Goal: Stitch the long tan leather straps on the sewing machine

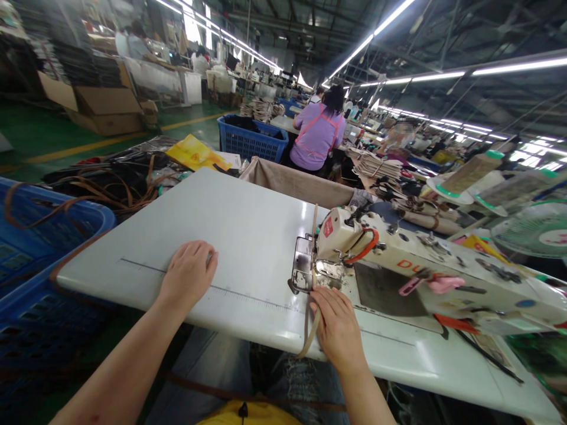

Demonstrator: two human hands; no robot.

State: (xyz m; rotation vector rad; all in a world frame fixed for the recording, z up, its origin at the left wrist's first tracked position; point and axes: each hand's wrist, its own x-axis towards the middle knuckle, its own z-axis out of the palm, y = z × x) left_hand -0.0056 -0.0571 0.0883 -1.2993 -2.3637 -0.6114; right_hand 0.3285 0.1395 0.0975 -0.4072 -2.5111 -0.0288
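Note:
A narrow tan strap [312,333] runs from the table's front edge up under the head of the sewing machine [341,233] and out behind it. My right hand [336,324] is closed over the strap just in front of the needle area, its fingertips by the metal plate. Away to the left, my left hand [190,271] rests on the white tabletop [248,236] beside the printed ruler line. Its fingers are curled in, with a small dark bit showing between thumb and forefinger; I cannot make out what it is.
A blue basket [26,254] with brown straps stands at the left. Beyond the table are a yellow bag [195,152], a fabric-lined bin [296,183] and another blue basket [252,139]. A person in purple [316,136] sits ahead. Thread cones [473,171] and a fan [535,230] are right.

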